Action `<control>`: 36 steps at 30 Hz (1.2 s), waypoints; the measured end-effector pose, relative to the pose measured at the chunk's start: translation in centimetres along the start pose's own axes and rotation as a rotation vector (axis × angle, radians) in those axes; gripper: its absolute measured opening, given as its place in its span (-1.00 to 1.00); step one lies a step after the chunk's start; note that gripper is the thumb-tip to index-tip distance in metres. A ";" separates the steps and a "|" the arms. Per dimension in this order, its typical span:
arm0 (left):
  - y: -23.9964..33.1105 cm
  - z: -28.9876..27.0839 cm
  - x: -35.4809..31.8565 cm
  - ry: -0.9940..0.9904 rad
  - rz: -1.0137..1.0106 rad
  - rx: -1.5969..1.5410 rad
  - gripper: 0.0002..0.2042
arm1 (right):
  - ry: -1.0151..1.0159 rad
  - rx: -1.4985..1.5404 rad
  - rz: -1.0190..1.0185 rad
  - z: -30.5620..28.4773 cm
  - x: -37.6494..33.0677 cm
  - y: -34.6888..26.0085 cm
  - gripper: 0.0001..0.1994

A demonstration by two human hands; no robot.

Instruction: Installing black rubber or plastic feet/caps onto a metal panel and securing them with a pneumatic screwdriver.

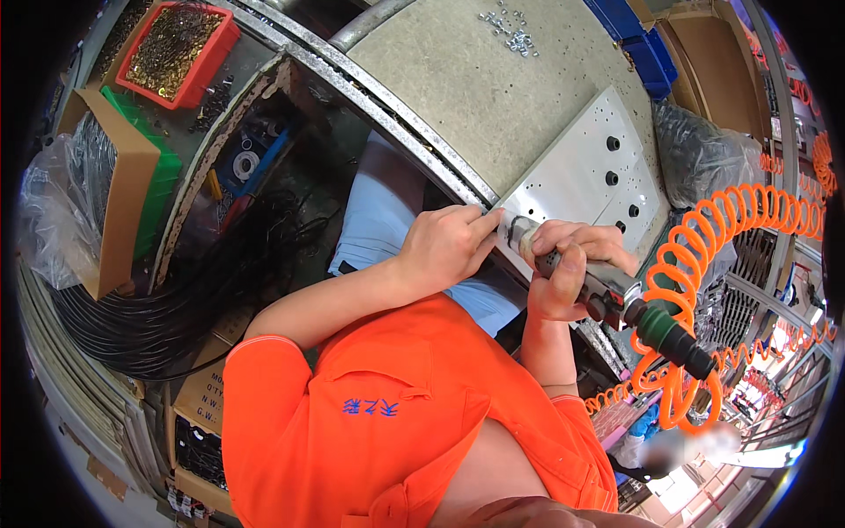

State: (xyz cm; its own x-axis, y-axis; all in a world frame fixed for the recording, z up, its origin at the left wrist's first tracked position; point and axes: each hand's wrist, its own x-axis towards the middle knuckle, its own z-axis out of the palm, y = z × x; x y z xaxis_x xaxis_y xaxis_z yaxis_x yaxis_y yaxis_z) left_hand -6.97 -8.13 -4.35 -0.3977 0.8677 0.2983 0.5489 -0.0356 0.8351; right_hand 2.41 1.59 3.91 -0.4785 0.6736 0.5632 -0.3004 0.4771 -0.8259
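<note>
My right hand (576,260) is wrapped round a grey air screwdriver (612,283), thumb along its body. A green-and-black hose fitting (669,339) sits at the tool's rear, and an orange coiled air hose (682,255) runs from there. The tool's front end points left, toward my left hand (446,246). That hand's fingers are closed together by the near edge of a flat metal panel (563,167); what they pinch, if anything, is hidden. The panel lies on the worktop with several black round feet (613,143) standing on it.
Small silver screws (510,31) lie loose on the grey worktop (440,79). Blue bins (651,62) and a bagged grey bundle (704,154) stand beyond the panel. At left are a red tray of brass-coloured parts (180,53), an open cardboard box (128,194) and coiled black cable (158,326).
</note>
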 end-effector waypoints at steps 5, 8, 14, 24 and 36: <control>0.1 -0.1 0.0 0.014 0.009 0.005 -0.74 | 0.046 0.007 -0.008 0.3 -0.1 0.2 -0.79; 0.2 -0.2 0.1 -0.016 0.007 0.042 -0.76 | 0.057 0.034 -0.009 0.3 -0.3 0.0 -0.80; 0.6 -0.3 0.4 -0.025 0.034 0.049 -0.75 | -0.135 -0.108 -0.102 -1.7 -0.2 0.4 -0.76; 0.7 0.4 1.2 -0.104 0.079 0.086 -0.73 | 0.412 0.176 -0.191 -10.2 -2.5 -8.3 -0.75; 4.4 -3.5 2.4 -0.159 -0.938 -1.213 -0.72 | 0.744 0.097 -0.238 -14.4 -7.9 -10.6 -0.73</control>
State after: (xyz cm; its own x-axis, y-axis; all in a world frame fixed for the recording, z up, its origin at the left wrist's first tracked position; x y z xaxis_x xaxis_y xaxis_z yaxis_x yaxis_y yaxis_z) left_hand -8.04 -7.98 1.67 -0.1232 0.8472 -0.5168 -0.7852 0.2353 0.5729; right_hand 21.27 -0.69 8.61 0.2753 0.7767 0.5665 -0.4126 0.6277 -0.6601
